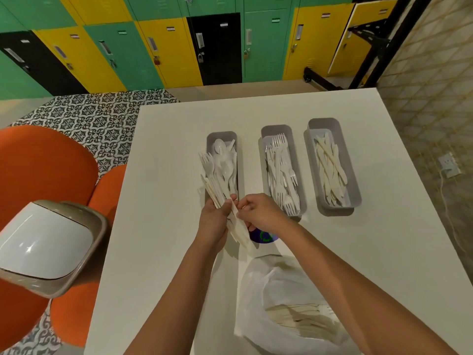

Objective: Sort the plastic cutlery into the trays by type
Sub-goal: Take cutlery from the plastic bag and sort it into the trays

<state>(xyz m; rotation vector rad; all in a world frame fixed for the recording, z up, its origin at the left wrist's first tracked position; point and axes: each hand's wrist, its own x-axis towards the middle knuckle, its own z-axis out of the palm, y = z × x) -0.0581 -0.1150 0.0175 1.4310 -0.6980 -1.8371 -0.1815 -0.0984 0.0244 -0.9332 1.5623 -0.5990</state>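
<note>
The white desk (332, 252) fills the centre of the frame. Three grey trays stand across its upper middle: spoon tray (234, 139), fork tray (277, 130), knife tray (323, 123). A plastic bag (271, 285) of unsorted cutlery lies at lower centre. The left hand (213, 221) grasps a mixed bundle (217, 178) of cutlery held over the spoon tray. The right hand (258, 211) pinches one piece at the bundle's lower end; type cannot be determined. Step in hand: extracting a single item. Next move requires identifying its type, then carrying it to the matching tray.
</note>
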